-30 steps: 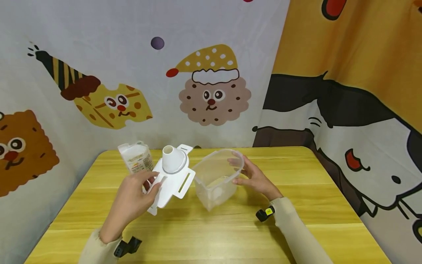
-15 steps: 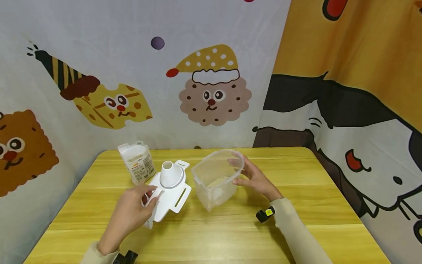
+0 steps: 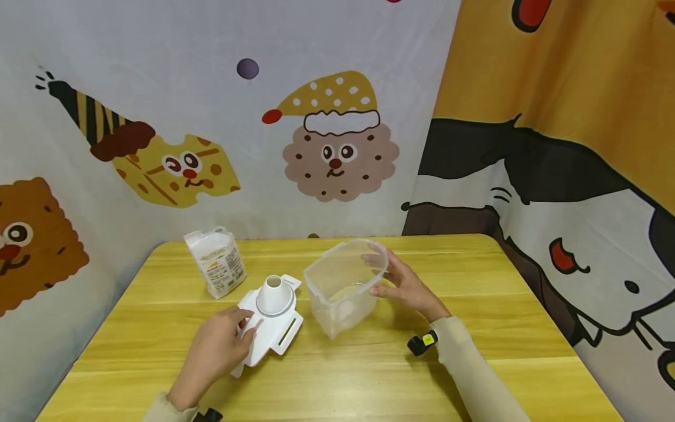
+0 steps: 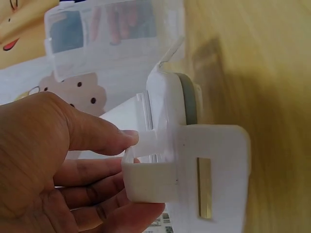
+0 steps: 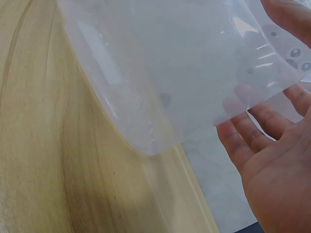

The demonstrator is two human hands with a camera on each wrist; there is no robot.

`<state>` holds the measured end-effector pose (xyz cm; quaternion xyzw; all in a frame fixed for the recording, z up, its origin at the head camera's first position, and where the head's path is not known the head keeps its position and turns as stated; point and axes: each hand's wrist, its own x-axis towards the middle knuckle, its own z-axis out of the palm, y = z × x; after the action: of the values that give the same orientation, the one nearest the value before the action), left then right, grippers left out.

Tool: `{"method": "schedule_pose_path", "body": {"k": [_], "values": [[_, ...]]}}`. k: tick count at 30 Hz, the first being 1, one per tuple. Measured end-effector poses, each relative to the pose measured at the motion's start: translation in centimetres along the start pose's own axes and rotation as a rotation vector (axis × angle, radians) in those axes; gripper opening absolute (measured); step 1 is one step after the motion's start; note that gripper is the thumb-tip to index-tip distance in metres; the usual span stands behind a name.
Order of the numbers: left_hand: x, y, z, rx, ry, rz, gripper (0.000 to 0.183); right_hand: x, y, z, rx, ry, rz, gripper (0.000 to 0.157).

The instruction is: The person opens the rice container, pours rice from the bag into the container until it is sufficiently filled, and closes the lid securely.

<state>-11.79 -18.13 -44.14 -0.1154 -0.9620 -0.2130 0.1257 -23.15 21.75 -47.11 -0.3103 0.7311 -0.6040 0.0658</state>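
Note:
My left hand (image 3: 218, 346) pinches a side flap of a white plastic lid (image 3: 266, 343) between thumb and fingers. The lid carries a raised cone-shaped spout with an open top, and slotted flaps stick out from its edges. In the left wrist view the lid (image 4: 214, 145) stands edge-on, close over the table. To its right is a translucent plastic container (image 3: 343, 310), open at the top. My right hand (image 3: 408, 287) grips the container's right end, the thumb on the near side and the fingers behind the wall. Those fingers show against the container (image 5: 160, 63) in the right wrist view.
A white printed bag (image 3: 220, 266) stands behind the lid at the back left of the wooden table (image 3: 369, 381). Just past the table's far edge hangs a cartoon-printed cloth (image 3: 200, 70), which also runs along the sides.
My left hand has lowered the lid toward the table, slightly nearer to me, and the bag behind now shows fully. My right hand and the container have stayed in place.

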Motion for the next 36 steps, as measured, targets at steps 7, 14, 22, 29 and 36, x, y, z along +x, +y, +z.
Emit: {"method": "schedule_pose_path", "body": {"k": [7, 14, 22, 29, 36], "values": [[-0.1, -0.5, 0.7, 0.015, -0.059, -0.041, 0.023, 0.0, 0.1, 0.0, -0.005, -0.002, -0.007, 0.091], [-0.1, -0.8, 1.0, -0.005, -0.089, -0.065, 0.025, 0.0, 0.2, 0.0, -0.002, 0.0, -0.004, 0.09], [0.0, -1.1, 0.9, -0.032, -0.142, -0.092, 0.026, -0.1, 0.1, 0.0, -0.005, 0.004, 0.007, 0.091], [0.3, -2.5, 0.7, -0.011, -0.077, -0.007, 0.031, -0.1, 0.1, 0.0, -0.011, 0.003, 0.01, 0.091], [0.7, -4.2, -0.4, -0.059, 0.018, -0.038, 0.043, -0.1, 0.0, 0.0, -0.005, 0.001, 0.014, 0.092]]}}
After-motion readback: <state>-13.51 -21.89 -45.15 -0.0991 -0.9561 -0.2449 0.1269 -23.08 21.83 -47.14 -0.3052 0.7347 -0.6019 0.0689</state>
